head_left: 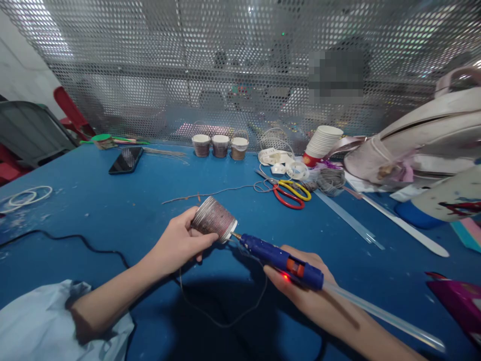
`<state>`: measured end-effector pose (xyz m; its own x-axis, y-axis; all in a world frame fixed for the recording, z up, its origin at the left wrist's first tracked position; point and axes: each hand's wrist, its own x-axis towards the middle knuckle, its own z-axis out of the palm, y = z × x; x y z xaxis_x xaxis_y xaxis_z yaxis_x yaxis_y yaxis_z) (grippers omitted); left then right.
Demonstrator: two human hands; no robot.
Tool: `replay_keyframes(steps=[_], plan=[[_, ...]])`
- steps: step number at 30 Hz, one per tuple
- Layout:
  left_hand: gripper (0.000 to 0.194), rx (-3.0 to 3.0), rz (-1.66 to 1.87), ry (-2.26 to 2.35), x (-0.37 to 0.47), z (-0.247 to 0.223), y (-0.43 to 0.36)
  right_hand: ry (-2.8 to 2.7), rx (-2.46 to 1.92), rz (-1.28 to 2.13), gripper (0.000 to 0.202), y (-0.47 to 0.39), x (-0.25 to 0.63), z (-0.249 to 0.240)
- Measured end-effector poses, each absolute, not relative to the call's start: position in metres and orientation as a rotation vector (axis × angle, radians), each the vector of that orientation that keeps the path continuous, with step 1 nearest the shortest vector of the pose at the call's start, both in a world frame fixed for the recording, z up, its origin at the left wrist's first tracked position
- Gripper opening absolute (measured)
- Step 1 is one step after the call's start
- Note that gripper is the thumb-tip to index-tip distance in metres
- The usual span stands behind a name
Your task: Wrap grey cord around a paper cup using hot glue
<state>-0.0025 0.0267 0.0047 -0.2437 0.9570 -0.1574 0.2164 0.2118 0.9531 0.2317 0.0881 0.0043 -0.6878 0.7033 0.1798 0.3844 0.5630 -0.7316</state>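
In my left hand (180,241) is a small paper cup (214,218) wound with grey-brown cord, tilted on its side above the table. My fingers wrap round its lower side, and a strip of bare white shows at the end facing right. My right hand (306,281) grips a blue glue gun (280,258) with a small red light lit. The gun's nozzle is at the cup's white edge; whether it touches I cannot tell. A clear glue stick (387,313) sticks out of the gun's back. A loose loop of thin cord (221,326) hangs below the cup.
Scissors (289,193), a grey yarn ball (330,180), spare glue sticks (349,220) and a white plastic knife (409,228) lie to the right. Several stacked paper cups (325,140) and three small buckets (220,146) stand behind. A phone (127,160) and a black cable (82,238) are left.
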Motion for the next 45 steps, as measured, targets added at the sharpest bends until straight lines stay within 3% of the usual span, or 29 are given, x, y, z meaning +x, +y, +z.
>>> replay_keyframes(steps=[9, 15, 18, 26, 29, 33, 36, 40, 43, 45], plan=[[0.024, 1.125, 1.094, 1.632, -0.001, 0.006, 0.026, -2.142, -1.146, 1.028, 0.029, 0.102, 0.234, 0.01], [0.019, 1.194, 1.034, 1.715, 0.002, 0.006, 0.023, -2.258, -1.29, 0.638, 0.031, 0.137, 0.238, -0.012], [0.016, 1.243, 1.011, 1.738, 0.003, 0.006, 0.022, -2.342, -1.307, 0.607, 0.033, 0.15, 0.238, -0.017], [0.018, 1.247, 1.026, 1.771, 0.006, 0.008, 0.021, -2.633, -1.385, 0.162, 0.04, 0.134, 0.275, 0.018], [0.018, 1.244, 1.056, 1.759, 0.008, 0.007, 0.021, -2.685, -1.213, 0.4, 0.04, 0.11, 0.274, 0.031], [0.017, 1.277, 1.051, 1.753, 0.014, 0.005, 0.018, -2.473, -0.873, 0.829, 0.008, 0.084, 0.241, 0.025], [0.016, 1.316, 1.057, 1.794, 0.02, 0.005, 0.016, -2.252, -0.938, 1.066, 0.032, 0.079, 0.213, 0.007], [0.016, 1.337, 1.077, 1.813, 0.025, 0.005, 0.015, -1.982, -0.959, 1.531, 0.028, 0.079, 0.196, -0.01], [0.018, 1.331, 1.074, 1.821, 0.025, 0.004, 0.016, -1.945, -1.044, 1.608, 0.019, 0.08, 0.197, -0.012], [0.019, 1.323, 1.058, 1.819, 0.025, 0.002, 0.016, -2.024, -1.048, 1.487, 0.012, 0.08, 0.199, -0.01]])
